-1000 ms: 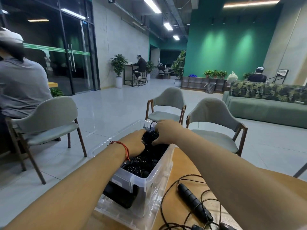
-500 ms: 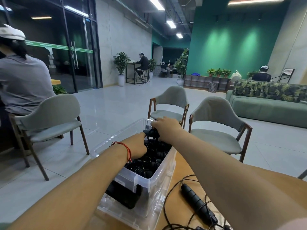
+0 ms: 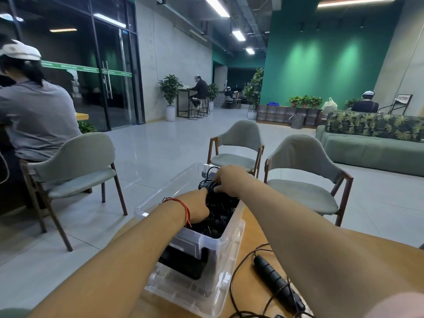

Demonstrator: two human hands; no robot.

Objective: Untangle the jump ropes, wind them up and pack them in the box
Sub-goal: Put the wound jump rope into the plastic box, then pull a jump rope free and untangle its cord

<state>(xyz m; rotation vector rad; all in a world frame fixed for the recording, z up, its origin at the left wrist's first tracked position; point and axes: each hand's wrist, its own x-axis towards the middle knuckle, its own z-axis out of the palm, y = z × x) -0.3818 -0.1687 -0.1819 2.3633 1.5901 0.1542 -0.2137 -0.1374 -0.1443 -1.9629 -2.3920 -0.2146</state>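
A clear plastic box (image 3: 220, 246) stands on the wooden table (image 3: 254, 283), filled with wound black jump ropes (image 3: 218, 216). My left hand (image 3: 195, 207), a red string on its wrist, reaches into the box and rests on the pile. My right hand (image 3: 229, 181) grips a wound black rope bundle (image 3: 206, 185) at the far end of the box. To the right of the box a loose black jump rope (image 3: 275, 281) lies on the table, its ridged handle amid tangled cord.
Two grey chairs (image 3: 302, 180) stand just beyond the table, a third (image 3: 75, 171) to the left with a person seated. A green sofa (image 3: 371, 150) sits at the right. Tiled floor stretches beyond.
The camera tilted and the view shifted slightly. My right hand moved a little along the far end of the box with the bundle; my left hand stayed on the pile.
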